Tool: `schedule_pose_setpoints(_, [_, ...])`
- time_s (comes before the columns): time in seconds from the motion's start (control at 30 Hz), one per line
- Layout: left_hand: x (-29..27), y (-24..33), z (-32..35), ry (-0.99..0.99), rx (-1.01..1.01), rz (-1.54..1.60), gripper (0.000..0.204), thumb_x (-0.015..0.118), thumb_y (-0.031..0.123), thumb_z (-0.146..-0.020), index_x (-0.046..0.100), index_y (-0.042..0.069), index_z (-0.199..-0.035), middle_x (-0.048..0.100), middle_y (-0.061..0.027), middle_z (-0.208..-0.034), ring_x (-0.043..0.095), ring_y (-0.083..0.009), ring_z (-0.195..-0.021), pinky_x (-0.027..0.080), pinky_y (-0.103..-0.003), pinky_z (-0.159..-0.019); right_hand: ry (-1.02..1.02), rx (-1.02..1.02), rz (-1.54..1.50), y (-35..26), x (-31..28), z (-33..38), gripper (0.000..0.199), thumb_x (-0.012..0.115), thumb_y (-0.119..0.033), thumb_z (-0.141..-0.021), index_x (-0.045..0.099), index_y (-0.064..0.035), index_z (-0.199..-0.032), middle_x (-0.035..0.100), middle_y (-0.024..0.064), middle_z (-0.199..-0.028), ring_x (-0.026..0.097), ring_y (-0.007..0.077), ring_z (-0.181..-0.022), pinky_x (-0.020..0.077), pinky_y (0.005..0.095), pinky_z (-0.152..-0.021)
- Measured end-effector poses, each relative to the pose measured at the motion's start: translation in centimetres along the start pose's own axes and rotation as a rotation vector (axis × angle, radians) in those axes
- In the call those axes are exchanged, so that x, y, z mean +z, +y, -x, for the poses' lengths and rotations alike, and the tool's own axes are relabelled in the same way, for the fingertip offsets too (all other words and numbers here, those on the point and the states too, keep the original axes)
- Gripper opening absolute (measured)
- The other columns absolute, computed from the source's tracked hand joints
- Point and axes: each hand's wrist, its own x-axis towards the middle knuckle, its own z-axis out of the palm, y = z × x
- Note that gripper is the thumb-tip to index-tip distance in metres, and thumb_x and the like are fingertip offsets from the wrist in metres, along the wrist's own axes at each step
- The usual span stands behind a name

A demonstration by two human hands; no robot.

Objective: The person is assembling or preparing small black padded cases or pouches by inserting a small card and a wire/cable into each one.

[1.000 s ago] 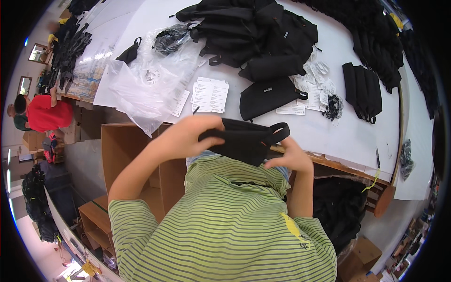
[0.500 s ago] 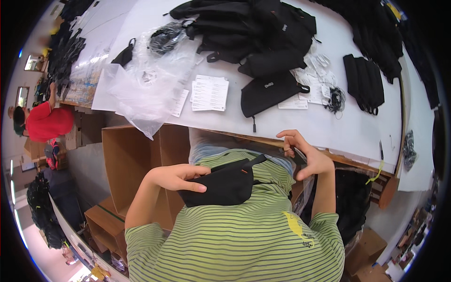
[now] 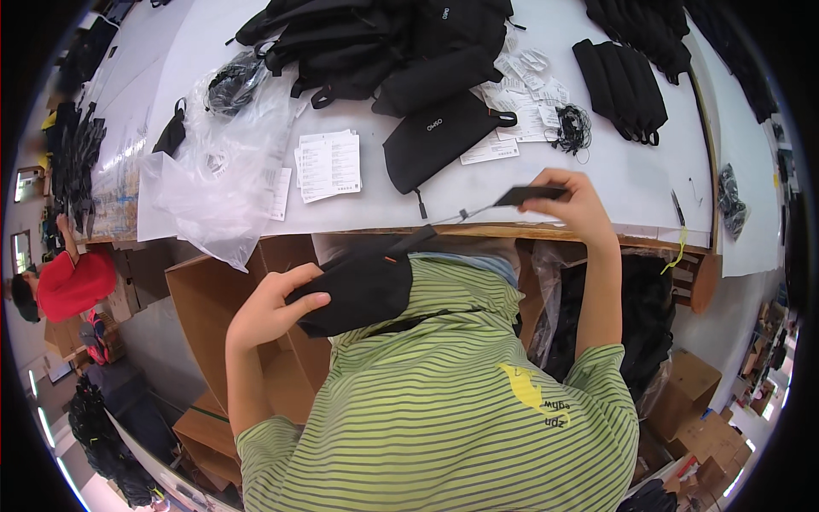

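Note:
My left hand (image 3: 275, 307) grips a small black fabric pouch (image 3: 367, 292) in front of my striped shirt, thumb on top. A short strap loop sticks out at the pouch's upper right. From that loop a thin cord (image 3: 478, 211) runs to a flat black tag (image 3: 531, 197), pinched in the fingers of my right hand (image 3: 578, 209) above the table's near edge. On the table lie another black pouch (image 3: 437, 141) with a zipper pull, a stack of white printed cards (image 3: 331, 166) and a tangle of black cords (image 3: 570, 130).
A heap of black pouches (image 3: 358, 43) covers the far side of the white table. Clear plastic bags (image 3: 205, 192) lie at left, a row of black pouches (image 3: 618, 94) at right. An open cardboard box (image 3: 200, 294) stands below. A person in red (image 3: 78, 280) is far left.
My right hand has moved up and right, and the black tag and cord now show stretched out from the pouch. My left hand still grips the pouch. The whole view has shifted.

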Motion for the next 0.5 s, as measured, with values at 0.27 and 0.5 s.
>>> schedule_pose_setpoints(0.27, [4.6,3.6,-2.5,-0.015,0.177,-0.211,0.017,0.062,0.015,-0.086,0.057,0.002,-0.097,0.058,-0.0177,-0.073,0.057,-0.0348,-0.065,0.046,-0.036,-0.058,0.138,-0.011,-1.408,2.6,6.4,-4.5,0.038,0.051,-0.038,-0.096,0.054,-0.0059,-0.077,0.049,0.0033,-0.061,0.046,0.0152,-0.054,0.0430,0.0272,-0.053])
schedule_pose_setpoints(0.5, [4.8,4.1,-3.6,-0.059,0.184,-0.287,0.018,0.063,0.016,-0.086,0.057,0.003,-0.097,0.058,-0.0165,-0.072,0.056,-0.0342,-0.064,0.045,-0.037,-0.057,-0.036,-0.103,-1.470,4.3,10.9,-4.1,0.035,0.051,-0.038,-0.095,0.057,-0.0078,-0.080,0.034,-0.0017,-0.050,0.027,0.0079,-0.042,0.0227,0.0234,-0.045])
